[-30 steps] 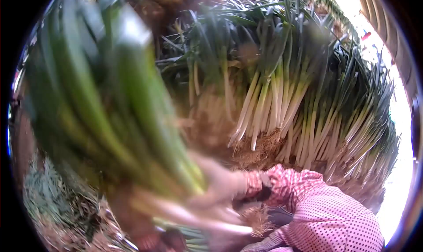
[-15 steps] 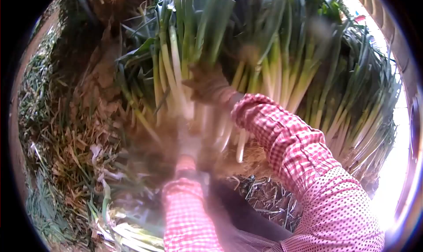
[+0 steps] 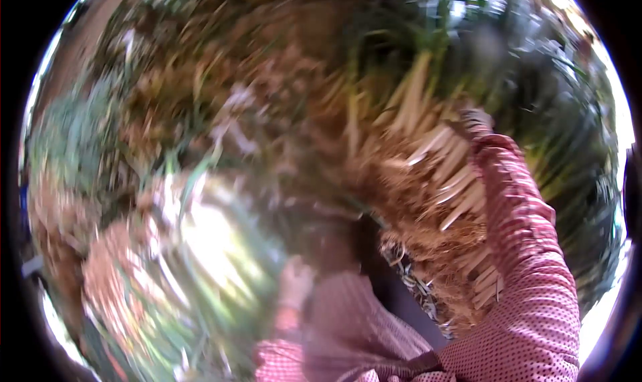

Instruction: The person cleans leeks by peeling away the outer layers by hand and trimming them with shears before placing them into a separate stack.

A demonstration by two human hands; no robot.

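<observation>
My left hand [image 3: 295, 285] is low in the middle, smeared by motion, at the right edge of a lying heap of green onions [image 3: 224, 248] with pale stalks and green leaves. Its fingers are too blurred to make out. Farther off to the right, my right hand [image 3: 473, 119] reaches in among a standing row of green onions [image 3: 414, 91], right beside their white stalks. Leaves and blur hide its fingertips. Brown stringy roots [image 3: 428, 228] and white stalk ends spread below that hand.
Dry brown leaves and peelings [image 3: 180, 84] litter the ground at the upper left. Cut green leaves [image 3: 73, 141] are piled at the far left edge. My apron [image 3: 341, 315] and dark trouser leg [image 3: 401, 302] fill the bottom middle.
The view has swung left and down. My left hand has gone from the standing green onions to the lying heap. My right hand now shows farther right, among the standing stalks.
</observation>
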